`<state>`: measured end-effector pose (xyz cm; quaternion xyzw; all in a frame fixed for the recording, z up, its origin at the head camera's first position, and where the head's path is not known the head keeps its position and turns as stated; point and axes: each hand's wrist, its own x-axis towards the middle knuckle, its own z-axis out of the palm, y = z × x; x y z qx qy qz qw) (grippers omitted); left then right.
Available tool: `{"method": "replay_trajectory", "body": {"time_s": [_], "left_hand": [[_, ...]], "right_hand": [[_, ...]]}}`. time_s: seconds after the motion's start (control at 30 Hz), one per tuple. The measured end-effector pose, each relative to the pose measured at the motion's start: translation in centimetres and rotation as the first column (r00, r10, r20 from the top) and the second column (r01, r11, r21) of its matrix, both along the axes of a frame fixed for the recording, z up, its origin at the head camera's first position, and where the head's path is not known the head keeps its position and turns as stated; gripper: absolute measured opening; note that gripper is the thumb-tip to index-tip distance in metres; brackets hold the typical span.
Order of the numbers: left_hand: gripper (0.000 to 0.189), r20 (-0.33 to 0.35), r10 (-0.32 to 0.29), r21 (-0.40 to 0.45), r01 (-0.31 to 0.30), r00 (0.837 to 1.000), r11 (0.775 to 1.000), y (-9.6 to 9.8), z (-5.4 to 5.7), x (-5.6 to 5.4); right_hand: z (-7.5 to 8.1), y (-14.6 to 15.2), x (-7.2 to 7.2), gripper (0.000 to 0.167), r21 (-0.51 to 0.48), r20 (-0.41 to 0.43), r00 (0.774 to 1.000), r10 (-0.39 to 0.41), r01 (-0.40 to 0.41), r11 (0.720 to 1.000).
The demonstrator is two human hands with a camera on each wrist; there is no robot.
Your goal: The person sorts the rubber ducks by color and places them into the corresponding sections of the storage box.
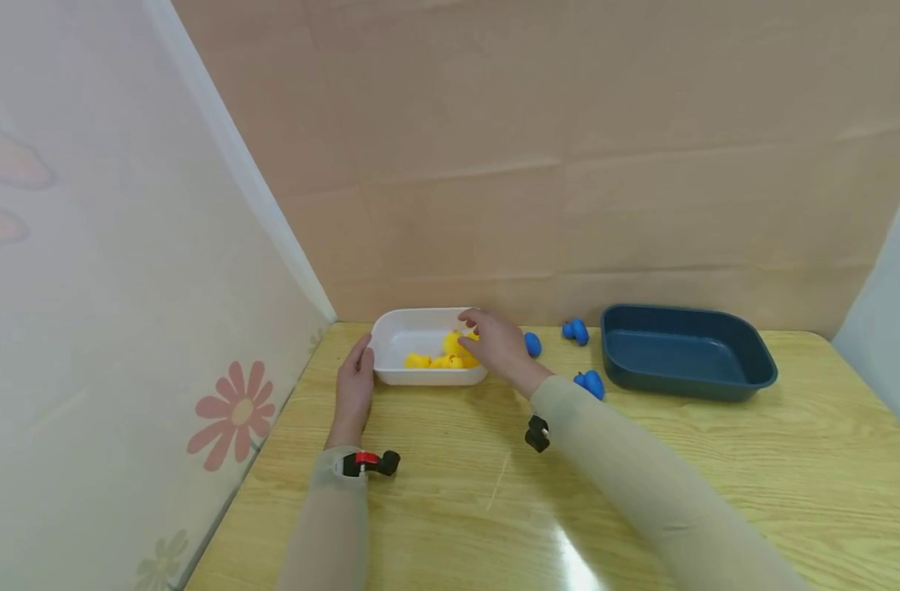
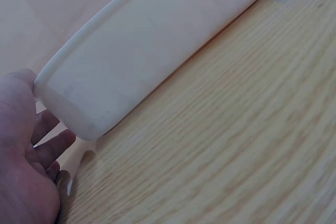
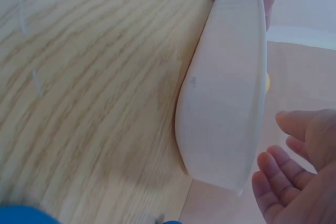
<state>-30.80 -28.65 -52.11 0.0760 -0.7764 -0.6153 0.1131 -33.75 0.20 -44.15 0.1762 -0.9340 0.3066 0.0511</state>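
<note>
My left hand (image 1: pixel 356 382) holds the left end of a white plastic basin (image 1: pixel 401 376), its thumb at the rim and its fingers against the outer end wall, as the left wrist view shows (image 2: pixel 26 145). Over the right end of the basin is my right hand (image 1: pixel 497 341). In the right wrist view the right hand (image 3: pixel 304 166) has its thumb and fingers apart with nothing between them. Several small yellow duck-like toys (image 1: pixel 418 361) lie in the basin, bunched toward its right half and partly hidden by the right hand.
To the right on the wooden table (image 1: pixel 450 492) stands a dark blue basin (image 1: pixel 686 386). Between the basins lie small blue toys (image 1: pixel 576 332), one nearer the front (image 1: pixel 591 383) and one beside the right hand (image 1: pixel 532 345). A brown-papered wall (image 1: pixel 450 205) rises behind; a flowered panel (image 1: pixel 125 328) stands left.
</note>
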Motion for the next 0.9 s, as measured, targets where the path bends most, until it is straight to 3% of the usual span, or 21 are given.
{"method": "replay_trajectory", "body": {"time_s": [0.43, 0.9], "left_hand": [[0.052, -0.007, 0.013, -0.024, -0.013, 1.000, 1.000, -0.1, 0.2, 0.0], [0.052, 0.006, 0.007, -0.043, -0.006, 1.000, 0.999, -0.1, 0.2, -0.5]], "right_hand": [[0.3, 1.5, 0.7, 0.044, -0.016, 0.009, 1.000, -0.016, 0.017, 1.000], [0.6, 3.3, 1.8, 0.042, -0.017, -0.039, 0.999, -0.025, 0.024, 1.000]]}}
